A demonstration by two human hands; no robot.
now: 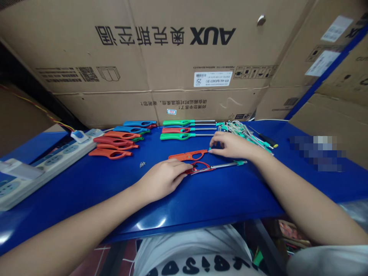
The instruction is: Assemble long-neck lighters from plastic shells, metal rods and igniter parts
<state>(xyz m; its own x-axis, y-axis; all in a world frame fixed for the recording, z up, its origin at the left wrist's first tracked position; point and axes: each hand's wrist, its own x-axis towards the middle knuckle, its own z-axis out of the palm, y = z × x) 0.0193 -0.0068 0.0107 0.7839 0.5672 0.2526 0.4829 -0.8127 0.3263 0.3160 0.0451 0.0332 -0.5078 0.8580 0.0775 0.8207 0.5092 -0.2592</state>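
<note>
My left hand (163,177) grips the handle of a red stick lighter (204,167) that lies on the blue table. A long metal tube (225,165) runs right from this lighter, with a green bit at its far end. Just above it lies an orange handle shell (186,155), its opening facing up. My right hand (231,145) is at the shell's right tip, thumb and fingertips pinched on a small teal piece (210,149). How the piece meets the shell is hard to make out.
Several coloured handles (115,145) lie at the left. Lighters with tubes (176,136) lie behind my hands, beside a pile of tubes with green parts (244,132). Small screws (142,164), a screwdriver (266,138) and a power strip (60,155) are also there. Cardboard (161,76) walls the back.
</note>
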